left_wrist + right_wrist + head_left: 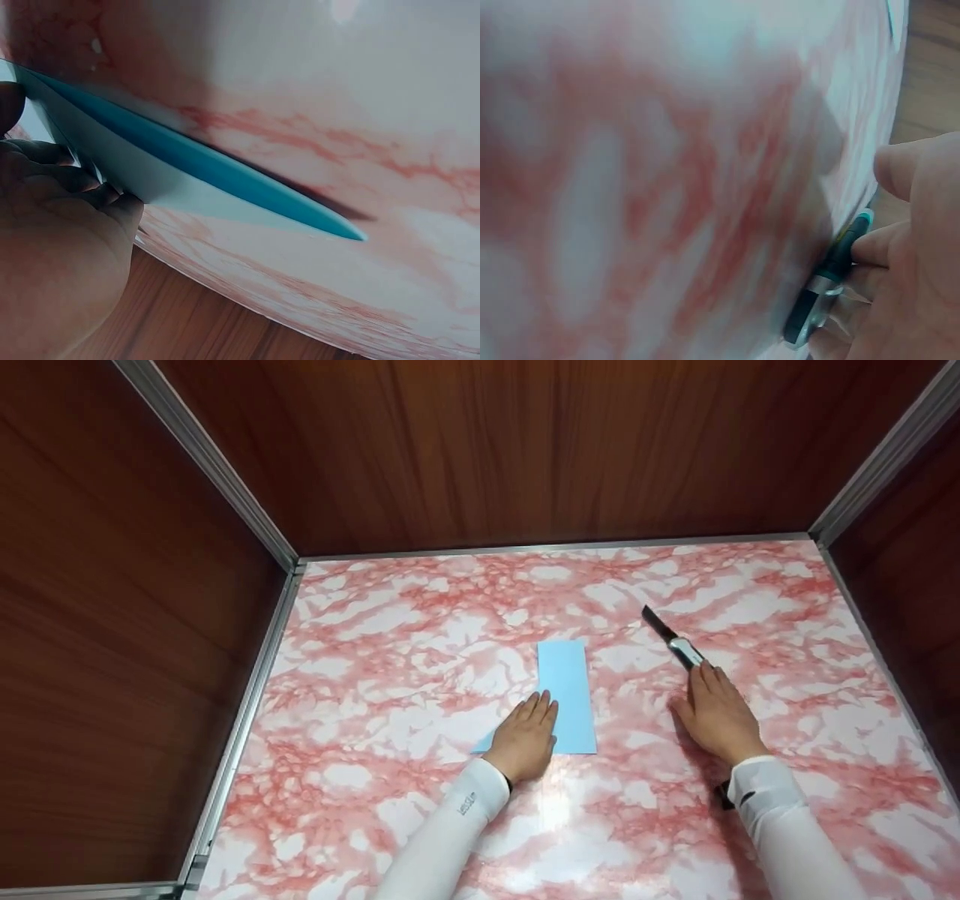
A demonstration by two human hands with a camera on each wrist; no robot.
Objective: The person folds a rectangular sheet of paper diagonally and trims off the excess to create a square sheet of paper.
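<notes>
A folded sheet of light blue paper (568,682) lies near the middle of the table, one flap sticking out at its lower left. My left hand (523,736) rests on it with fingers straight. In the left wrist view, the paper's fold (225,169) bulges a little apart beside the palm. To the right lies a utility knife (687,652), its dark blade pointing to the far left. My right hand (721,716) touches the near end of the knife with extended fingers, and its thumb stands away. Part of the handle is hidden under those fingers.
The table (390,690) has a red and white marbled top. Dark wood-grain panels (525,450) stand along its back and both sides, with metal edging (262,521) at the corners.
</notes>
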